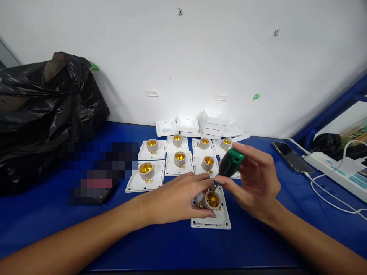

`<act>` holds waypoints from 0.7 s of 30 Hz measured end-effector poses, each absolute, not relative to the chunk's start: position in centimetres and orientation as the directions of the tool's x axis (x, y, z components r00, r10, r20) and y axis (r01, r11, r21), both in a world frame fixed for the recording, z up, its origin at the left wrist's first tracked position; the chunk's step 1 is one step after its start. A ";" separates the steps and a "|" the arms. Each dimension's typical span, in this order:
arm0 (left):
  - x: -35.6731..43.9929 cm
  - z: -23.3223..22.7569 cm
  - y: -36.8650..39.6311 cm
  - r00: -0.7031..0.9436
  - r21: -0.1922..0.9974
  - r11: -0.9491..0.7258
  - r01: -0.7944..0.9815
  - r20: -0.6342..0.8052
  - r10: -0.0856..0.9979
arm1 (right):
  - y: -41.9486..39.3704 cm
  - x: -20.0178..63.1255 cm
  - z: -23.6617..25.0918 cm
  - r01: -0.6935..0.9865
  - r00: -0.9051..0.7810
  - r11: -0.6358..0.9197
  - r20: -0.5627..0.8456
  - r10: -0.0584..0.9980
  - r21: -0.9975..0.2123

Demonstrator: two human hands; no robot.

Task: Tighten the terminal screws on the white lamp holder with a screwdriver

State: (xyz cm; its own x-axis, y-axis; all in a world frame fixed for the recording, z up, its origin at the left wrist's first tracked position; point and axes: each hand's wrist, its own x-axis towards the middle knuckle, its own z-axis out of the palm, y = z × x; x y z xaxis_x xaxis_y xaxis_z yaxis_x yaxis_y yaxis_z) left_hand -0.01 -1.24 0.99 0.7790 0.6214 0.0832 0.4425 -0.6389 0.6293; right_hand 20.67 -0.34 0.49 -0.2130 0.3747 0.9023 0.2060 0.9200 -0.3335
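In front of me lies a lamp socket [212,201], a pale ring with a brass screw lining, on a square white plate [210,222]. My left hand [183,198] is closed around the socket's left side, thumb at the near edge and fingers at the far edge. A screwdriver [231,162] with a green and black handle is gripped in my right hand [255,183]. It tilts down to the left, and its shaft reaches into the socket. Several more lamp sockets [179,158] on white plates stand in two rows behind my hands.
White square covers [187,125] are piled against the wall. A black plastic bag [51,114] bulges at the left, near a dark, blurred-out object [100,195]. To the right are a phone [292,156], white cables [323,191] and a power strip [341,172] on the blue table [160,248].
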 end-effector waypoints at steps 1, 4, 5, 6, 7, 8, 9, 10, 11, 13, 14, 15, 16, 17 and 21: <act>0.0 1.1 -1.3 0.778 0.632 -0.634 0.446 0.076 0.623 | -0.4 20.7 0.5 0.194 -0.239 0.913 0.885 0.399 -0.359; 0.0 1.2 -1.3 0.774 0.629 -0.629 0.457 0.067 0.630 | -0.3 20.9 0.5 0.180 -0.241 0.910 0.880 0.408 -0.373; 0.0 1.2 -1.3 0.774 0.626 -0.630 0.459 0.067 0.630 | -0.3 20.9 0.5 0.186 -0.213 0.916 0.896 0.390 -0.355; 0.0 1.2 -1.2 0.775 0.623 -0.633 0.459 0.068 0.628 | -0.2 20.9 0.6 0.193 -0.182 0.922 0.911 0.369 -0.335; 0.0 1.2 -1.2 0.779 0.621 -0.638 0.457 0.068 0.624 | -0.1 20.9 0.6 0.197 -0.161 0.926 0.921 0.353 -0.321; 0.0 1.2 -1.2 0.783 0.619 -0.642 0.453 0.068 0.618 | -0.1 20.9 0.6 0.191 -0.164 0.928 0.922 0.351 -0.319; 0.0 1.2 -1.1 0.786 0.620 -0.644 0.448 0.070 0.614 | -0.1 20.9 0.6 0.180 -0.185 0.927 0.914 0.360 -0.329; 0.0 1.2 -1.1 0.788 0.621 -0.646 0.444 0.073 0.612 | -0.1 20.9 0.7 0.170 -0.218 0.923 0.900 0.378 -0.346; 0.0 1.2 -1.1 0.788 0.622 -0.646 0.442 0.076 0.611 | -0.2 20.9 0.7 0.166 -0.252 0.917 0.883 0.395 -0.363; 0.0 1.3 -1.1 0.785 0.625 -0.642 0.443 0.076 0.615 | -0.4 20.8 0.9 0.189 -0.275 0.912 0.871 0.406 -0.365; 0.0 1.3 -1.1 0.783 0.625 -0.640 0.447 0.073 0.618 | -0.6 20.8 1.0 0.215 -0.254 0.913 0.883 0.396 -0.348; 0.0 1.3 -1.1 0.782 0.624 -0.637 0.452 0.066 0.620 | -0.7 20.7 1.0 0.239 -0.220 0.915 0.899 0.378 -0.326; 0.0 1.3 -1.2 0.781 0.622 -0.634 0.458 0.059 0.622 | -0.7 20.7 1.1 0.252 -0.194 0.916 0.912 0.362 -0.311; 0.0 1.3 -1.2 0.781 0.621 -0.633 0.462 0.053 0.622 | -0.7 20.7 1.1 0.250 -0.183 0.919 0.918 0.353 -0.303; 0.0 1.5 -1.1 0.792 0.630 -0.639 0.442 0.061 0.608 | -0.5 20.7 1.0 0.205 -0.261 0.925 0.893 0.367 -0.320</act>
State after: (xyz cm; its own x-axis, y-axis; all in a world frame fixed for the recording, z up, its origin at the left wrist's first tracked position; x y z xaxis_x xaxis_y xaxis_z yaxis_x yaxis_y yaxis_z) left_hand -0.01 -1.08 1.46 0.7915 0.6081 0.0611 0.4422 -0.6389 0.6295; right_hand 20.66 -0.49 1.03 -0.2614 0.3667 0.8929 0.2046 0.9250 -0.3201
